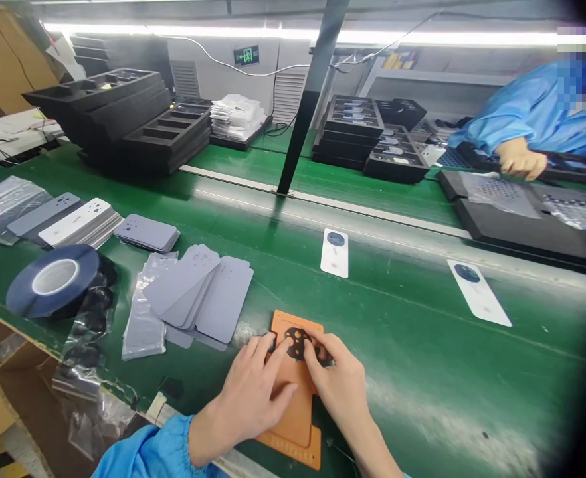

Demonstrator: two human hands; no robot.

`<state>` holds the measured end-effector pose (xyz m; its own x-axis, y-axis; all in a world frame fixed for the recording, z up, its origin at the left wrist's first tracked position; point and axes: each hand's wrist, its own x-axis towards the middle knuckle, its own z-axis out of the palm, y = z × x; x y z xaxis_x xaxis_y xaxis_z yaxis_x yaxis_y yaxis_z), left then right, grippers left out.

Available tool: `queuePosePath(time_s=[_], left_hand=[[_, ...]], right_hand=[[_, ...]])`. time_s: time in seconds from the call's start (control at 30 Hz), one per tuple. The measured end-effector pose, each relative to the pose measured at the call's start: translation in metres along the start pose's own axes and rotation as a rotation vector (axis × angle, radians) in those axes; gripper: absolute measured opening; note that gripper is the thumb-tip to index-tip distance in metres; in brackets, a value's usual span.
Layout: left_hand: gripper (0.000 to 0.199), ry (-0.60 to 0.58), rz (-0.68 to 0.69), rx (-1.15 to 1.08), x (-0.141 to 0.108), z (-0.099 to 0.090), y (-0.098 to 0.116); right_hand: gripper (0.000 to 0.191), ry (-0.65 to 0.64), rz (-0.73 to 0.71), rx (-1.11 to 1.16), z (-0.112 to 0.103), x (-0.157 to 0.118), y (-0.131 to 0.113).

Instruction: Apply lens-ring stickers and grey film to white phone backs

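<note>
An orange fixture (300, 425) lies on the green bench in front of me, with a phone-shaped recess. At its upper end is a round black piece with holes (300, 348), like a camera-area sticker. My left hand (253, 388) rests over the fixture's left side, fingers apart, the index fingertip at the black piece's left edge. From the right, my right hand (337, 372) has thumb and index finger at the piece's right edge, pinched close together. Fingers partly hide the piece's right side. Grey phone-back-shaped sheets (226, 299) lie fanned left of the fixture.
A blue tape roll (24, 285) with a strip of black discs stands at left, near stacked white panels (74, 226). Two white panels with dark discs (341, 255) lie farther right. Black foam trays (138, 126) line the back. A co-worker's hand (519, 159) is at upper right.
</note>
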<state>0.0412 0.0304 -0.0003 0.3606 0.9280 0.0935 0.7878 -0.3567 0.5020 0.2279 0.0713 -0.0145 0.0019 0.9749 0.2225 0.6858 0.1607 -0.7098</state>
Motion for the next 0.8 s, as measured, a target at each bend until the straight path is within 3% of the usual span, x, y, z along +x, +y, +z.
queuePosePath(time_s=[0.23,0.47,0.67,0.8], left_hand=[[0.067,0.008,0.003,-0.031,-0.0001,0.0005,-0.0016],[0.053,0.112,-0.035,-0.209,0.0,0.0001,-0.0084],[0.05,0.125,-0.041,-0.237,0.0034,-0.0008,-0.0078],[0.051,0.113,-0.04,-0.223,0.0034,-0.001,-0.0071]], right_hand=[[0.023,-0.01,0.019,0.042,-0.0033,0.0019,-0.0015],[0.021,-0.032,0.13,0.172,-0.0049,-0.0003,0.0026],[0.022,-0.02,0.217,0.26,-0.0047,-0.0014,0.0011],[0.023,-0.035,0.175,0.209,-0.0035,-0.0005,-0.001]])
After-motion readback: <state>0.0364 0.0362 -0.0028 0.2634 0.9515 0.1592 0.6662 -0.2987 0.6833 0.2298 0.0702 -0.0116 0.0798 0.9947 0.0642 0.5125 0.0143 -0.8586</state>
